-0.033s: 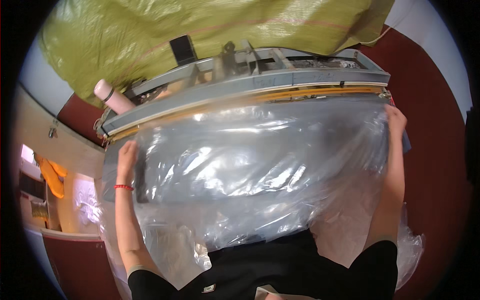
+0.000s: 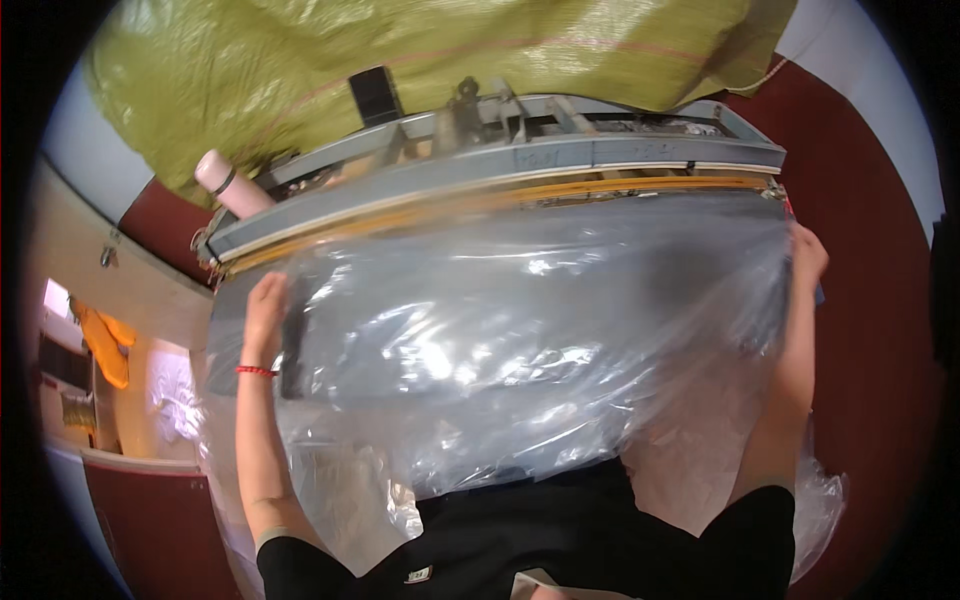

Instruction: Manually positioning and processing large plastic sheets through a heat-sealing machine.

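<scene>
A wide sheet of clear plastic film (image 2: 480, 330) is stretched between my two hands over a dark grey work surface (image 2: 235, 330). My left hand (image 2: 265, 305) is closed on the film's left edge. At the far right, the opposite edge is gripped in my right hand (image 2: 808, 250), with the film pulled into folds running toward it. Bright glare covers the middle of the plastic. Its near part hangs in loose folds against my black shirt (image 2: 540, 540).
Behind the film runs a long grey metal frame (image 2: 480, 165) with orange strips (image 2: 640, 185) along its front. A pink flask (image 2: 235, 185) and a black phone (image 2: 374, 96) stand on it. Yellow-green woven sheeting (image 2: 480, 50) hangs beyond. A door (image 2: 130, 270) is at left.
My right hand has shifted slightly right and toward me, with the film drawn into tighter folds there. The left hand sits a little farther right. Both keep hold of the film.
</scene>
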A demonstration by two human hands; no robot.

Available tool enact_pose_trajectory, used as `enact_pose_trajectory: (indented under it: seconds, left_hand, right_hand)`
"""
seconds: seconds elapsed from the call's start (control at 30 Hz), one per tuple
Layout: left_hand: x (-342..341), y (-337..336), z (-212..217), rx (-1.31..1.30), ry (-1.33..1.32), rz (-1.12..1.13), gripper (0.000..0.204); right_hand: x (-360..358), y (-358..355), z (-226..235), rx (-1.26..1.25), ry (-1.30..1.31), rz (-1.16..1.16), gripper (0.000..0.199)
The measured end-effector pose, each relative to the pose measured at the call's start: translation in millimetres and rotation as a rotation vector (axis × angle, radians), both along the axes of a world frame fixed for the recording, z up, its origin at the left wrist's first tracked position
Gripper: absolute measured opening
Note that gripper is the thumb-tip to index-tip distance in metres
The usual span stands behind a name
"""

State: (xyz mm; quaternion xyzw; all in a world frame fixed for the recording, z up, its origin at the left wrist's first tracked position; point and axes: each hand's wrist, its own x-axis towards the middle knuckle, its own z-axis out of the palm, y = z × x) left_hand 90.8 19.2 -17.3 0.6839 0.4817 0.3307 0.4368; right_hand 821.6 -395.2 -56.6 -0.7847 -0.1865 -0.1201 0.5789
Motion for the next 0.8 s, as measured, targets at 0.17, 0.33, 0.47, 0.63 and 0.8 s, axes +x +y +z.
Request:
enact_pose_trajectory:
  seconds: [0.17, 0.33, 0.47, 0.63, 0.8]
  left_hand:
    - [103.3, -99.1, 42.4, -0.116, -0.187, -0.164, 0.013]
    - [124.9, -141.1, 60.4, -0.191, -0.324, -0.326, 0.013]
    - [121.5, -162.8, 78.2, -0.172, -0.307, -0.387, 0.014]
    - [115.2, -169.6, 88.5, -0.116, -0.289, -0.492, 0.011]
    - [102.7, -166.3, 88.5, 0.227, -0.097, -0.462, 0.016]
  right_hand:
    - [3.9, -90.9, 21.3, -0.457, -0.37, -0.698, 0.03]
    - [-154.7, 44.3, 87.6, -0.15, -0.266, 0.187, 0.027]
    - [-309.0, 129.1, 114.7, -0.176, -0.302, 1.052, 0.032]
    - [-402.7, 185.1, 101.0, 0.09, -0.311, 1.444, 0.036]
    - [-425.3, 200.2, 82.5, 0.077, 0.197, 1.697, 0.013]
